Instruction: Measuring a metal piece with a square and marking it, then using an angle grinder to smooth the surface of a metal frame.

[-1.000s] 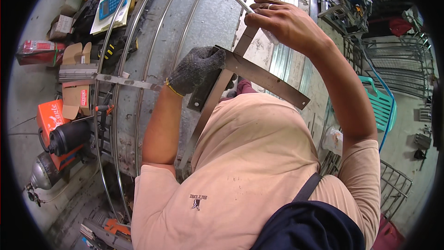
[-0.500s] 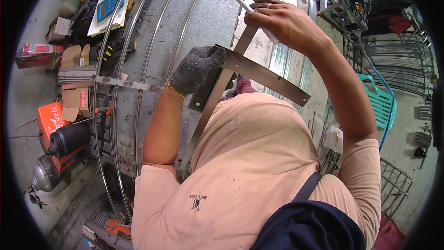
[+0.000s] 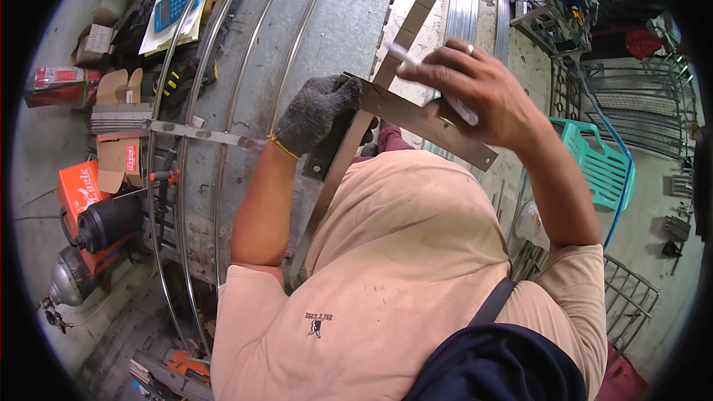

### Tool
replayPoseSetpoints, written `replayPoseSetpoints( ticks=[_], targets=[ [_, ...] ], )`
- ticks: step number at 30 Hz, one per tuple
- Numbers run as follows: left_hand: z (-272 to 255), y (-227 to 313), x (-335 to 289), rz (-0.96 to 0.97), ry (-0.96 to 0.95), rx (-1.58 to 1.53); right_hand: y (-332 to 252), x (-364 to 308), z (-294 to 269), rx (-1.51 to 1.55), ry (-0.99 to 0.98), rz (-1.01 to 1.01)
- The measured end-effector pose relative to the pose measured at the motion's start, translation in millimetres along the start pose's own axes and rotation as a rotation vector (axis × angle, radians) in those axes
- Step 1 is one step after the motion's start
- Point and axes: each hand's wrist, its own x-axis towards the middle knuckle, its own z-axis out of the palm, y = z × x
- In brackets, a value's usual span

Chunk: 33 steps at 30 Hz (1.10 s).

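Gloved left hand point(image 3: 318, 113) at frame centre, fingers curling shut around steel square point(image 3: 416, 115), pressing it onto flat metal bar point(image 3: 349, 156). Bare right hand point(image 3: 475, 93) upper right, fingers pinching white marker point(image 3: 434, 85), tip touching the square's blade.

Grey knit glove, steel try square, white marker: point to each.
Grey knit glove point(image 3: 316, 111), head view, back of the left hand.
Steel try square point(image 3: 434, 126), head view, middle of blade.
White marker point(image 3: 401, 56), head view, tip end above right hand's fingers.

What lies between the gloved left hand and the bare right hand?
In the head view, the steel square's blade spans from the left hand to the right hand.
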Motion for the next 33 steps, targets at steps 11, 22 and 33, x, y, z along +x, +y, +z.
replayPoseSetpoints(
  ticks=[11, 22, 33],
  targets=[
    [-4.6, 0.8, 4.6, 0.265, -0.002, 0.378, -7.6, -23.7, 20.8, 0.063, 0.04, 0.008],
    [-16.2, -12.9, 17.3, 0.659, -0.021, 0.744, -11.6, -41.5, 3.9, 0.048, -0.094, 0.045],
    [9.6, 17.3, 10.9, 0.097, -0.003, 0.208, 2.7, -10.5, 5.0, -0.227, 0.057, 0.056]
  ],
)
